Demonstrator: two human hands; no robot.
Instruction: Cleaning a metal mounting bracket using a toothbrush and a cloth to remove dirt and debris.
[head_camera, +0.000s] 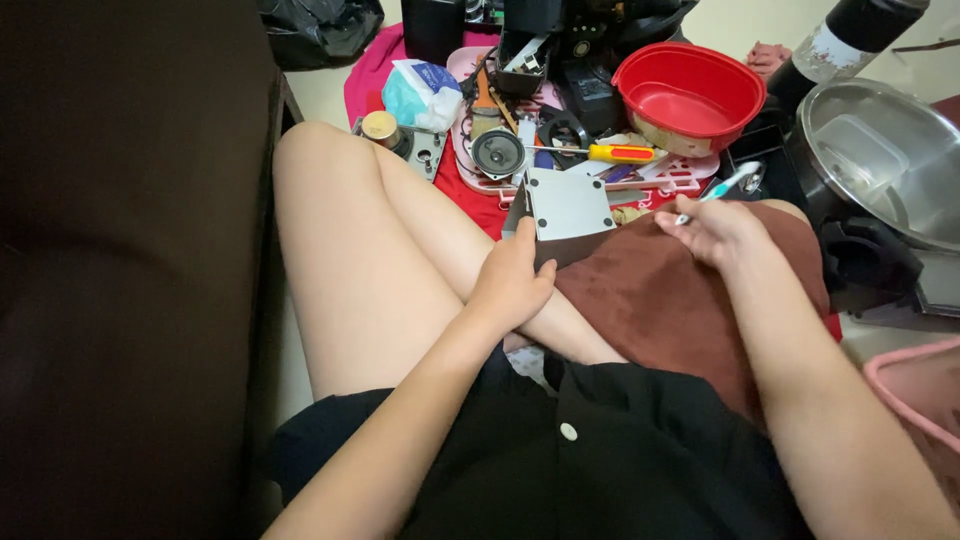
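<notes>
Nearest, the left hand (512, 285) pins a grey metal plate (567, 205) upright on the brown cloth (660, 300) across the lap, fingers closed on its lower edge; steadying it firmly seems wise. Beside it, the right hand (715, 232) grips a white-and-teal tool (722, 187). Farther off, the red tub (688, 95) appears empty, while the steel bowl (880, 160) holds a clear lid.

— What can't you make out?
— The left hand (510, 285) covers the near edge of the grey metal plate (568, 203).
— And on the right?
— The steel bowl (880, 160) and pink basket (925, 395) run off the right edge; the dark bottle (835, 45) is cut at the top.
</notes>
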